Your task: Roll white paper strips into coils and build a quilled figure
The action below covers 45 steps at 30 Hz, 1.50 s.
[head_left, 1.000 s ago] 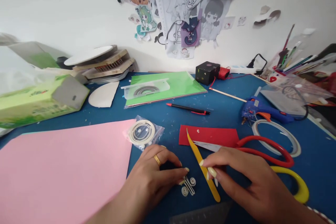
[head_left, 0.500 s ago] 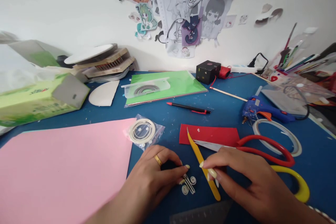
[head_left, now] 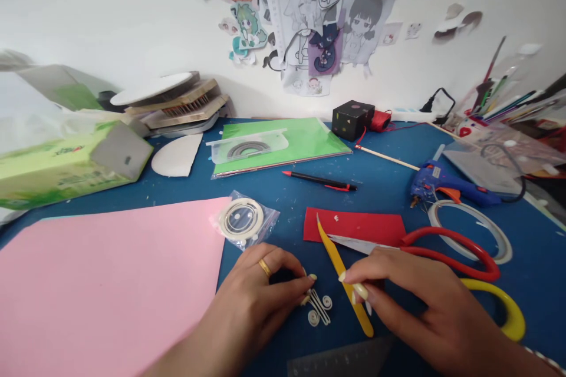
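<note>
My left hand (head_left: 260,297), wearing a gold ring, rests on the blue mat with its fingers curled; thumb and fingertips press on a small white curled paper piece (head_left: 320,309). My right hand (head_left: 411,303) lies just right of it, fingers pinched on yellow tweezers (head_left: 338,262) that point up and left. Red-and-yellow scissors (head_left: 460,259) lie under and behind my right hand, their blade over a red paper strip (head_left: 354,225). A bagged roll of white paper strip (head_left: 242,219) sits just beyond my left hand.
A large pink sheet (head_left: 106,283) covers the near left. A green sheet (head_left: 305,140), a pen (head_left: 321,180), a blue glue gun (head_left: 442,179), a tape ring (head_left: 486,230), a black box (head_left: 351,119) and a green tissue box (head_left: 66,165) lie farther back. A ruler edge (head_left: 340,359) lies nearest me.
Both hands have stayed in place on the paper piece and tweezers. The view has only shifted slightly.
</note>
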Available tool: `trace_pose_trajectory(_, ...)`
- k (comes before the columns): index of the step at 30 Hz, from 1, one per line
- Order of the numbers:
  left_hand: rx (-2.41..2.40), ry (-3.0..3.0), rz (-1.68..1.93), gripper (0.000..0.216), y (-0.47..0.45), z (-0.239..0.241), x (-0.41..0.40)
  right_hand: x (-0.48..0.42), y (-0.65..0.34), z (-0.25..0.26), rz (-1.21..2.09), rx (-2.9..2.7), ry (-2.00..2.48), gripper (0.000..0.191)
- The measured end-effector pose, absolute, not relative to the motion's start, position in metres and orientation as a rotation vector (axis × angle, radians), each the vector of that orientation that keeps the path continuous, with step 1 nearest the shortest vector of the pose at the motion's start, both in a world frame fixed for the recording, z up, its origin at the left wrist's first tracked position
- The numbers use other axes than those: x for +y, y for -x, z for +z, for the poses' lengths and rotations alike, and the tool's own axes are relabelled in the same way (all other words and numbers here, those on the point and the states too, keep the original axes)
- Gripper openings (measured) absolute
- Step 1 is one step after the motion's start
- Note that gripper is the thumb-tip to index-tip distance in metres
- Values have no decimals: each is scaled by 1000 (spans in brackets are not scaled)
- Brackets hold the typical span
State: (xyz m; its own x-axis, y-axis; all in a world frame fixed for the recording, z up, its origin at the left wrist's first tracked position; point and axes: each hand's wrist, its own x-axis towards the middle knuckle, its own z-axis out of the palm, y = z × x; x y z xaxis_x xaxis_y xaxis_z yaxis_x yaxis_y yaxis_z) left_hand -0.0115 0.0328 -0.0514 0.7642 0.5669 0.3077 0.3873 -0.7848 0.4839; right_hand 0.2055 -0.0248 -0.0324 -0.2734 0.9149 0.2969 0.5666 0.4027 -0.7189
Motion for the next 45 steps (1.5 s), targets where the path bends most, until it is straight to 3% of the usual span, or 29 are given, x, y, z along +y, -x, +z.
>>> trace_pose_trajectory(33, 756, -2549, 582, 29, 13, -52, 31, -23, -206, -27, 638, -2020, 1227, 32)
trace_pose_trajectory(40, 769, -2545, 573, 31, 14, -51, 30, -24, -202, -37, 609, -2034, 1357, 25)
trace_pose_trajectory(45, 777, -2542, 573, 30, 14, -51, 29, -25, -186, -47, 409, -2234, 1409, 41)
